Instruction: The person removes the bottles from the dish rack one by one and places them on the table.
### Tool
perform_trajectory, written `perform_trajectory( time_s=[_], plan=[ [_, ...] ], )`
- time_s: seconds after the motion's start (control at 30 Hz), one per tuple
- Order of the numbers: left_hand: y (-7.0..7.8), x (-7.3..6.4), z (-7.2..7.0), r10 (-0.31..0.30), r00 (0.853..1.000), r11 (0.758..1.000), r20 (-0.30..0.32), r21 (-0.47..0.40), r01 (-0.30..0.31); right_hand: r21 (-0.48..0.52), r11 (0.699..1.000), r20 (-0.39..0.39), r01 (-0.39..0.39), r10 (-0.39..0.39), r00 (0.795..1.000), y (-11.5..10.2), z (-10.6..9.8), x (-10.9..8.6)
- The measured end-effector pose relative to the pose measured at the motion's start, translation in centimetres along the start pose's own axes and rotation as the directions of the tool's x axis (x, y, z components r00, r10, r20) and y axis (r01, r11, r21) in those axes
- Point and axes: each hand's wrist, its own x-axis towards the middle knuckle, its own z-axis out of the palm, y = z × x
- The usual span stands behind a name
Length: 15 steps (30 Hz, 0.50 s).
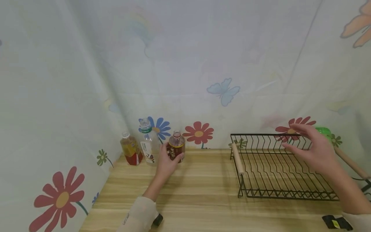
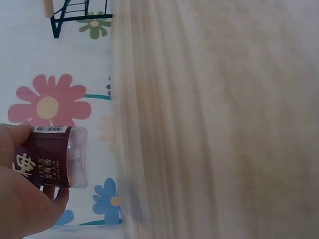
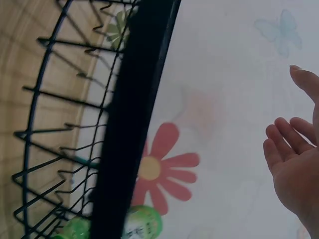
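My left hand (image 1: 166, 165) grips a small bottle with a dark red label (image 1: 177, 141), thumb on one side and fingers round the other. In the left wrist view this bottle (image 2: 47, 157) shows its clear base, with the wooden tabletop apart from it. Just left of that hand stands a clear, tall bottle with a green neck band (image 1: 148, 145). Further left is a bottle with a yellow and red label (image 1: 131, 149). My right hand (image 1: 317, 151) hovers over the black wire dish rack (image 1: 262, 134), fingers and thumb spread apart with nothing between them.
The rack has wooden handles (image 1: 237, 159) at its ends. Behind its right side a green bottle-like thing (image 3: 144, 223) partly shows. A flower-printed curtain (image 1: 185, 64) hangs behind and left of the wooden table (image 1: 197, 199).
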Motion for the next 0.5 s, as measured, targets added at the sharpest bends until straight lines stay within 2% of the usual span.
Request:
perform_trajectory(
  time_s=[0.23,0.5],
  plan=[
    [-0.6,-0.1,-0.1,-0.029,1.000,1.000,-0.005,0.002,0.029,0.035,0.981,0.018,-0.191,0.190,0.982,2.3,-0.9,-0.7],
    [-1.3,0.3,0.3,-0.057,0.998,0.998,-0.017,0.034,0.058,0.034,0.962,0.012,-0.272,0.272,0.962,4.6,-1.6,-1.2]
  ],
)
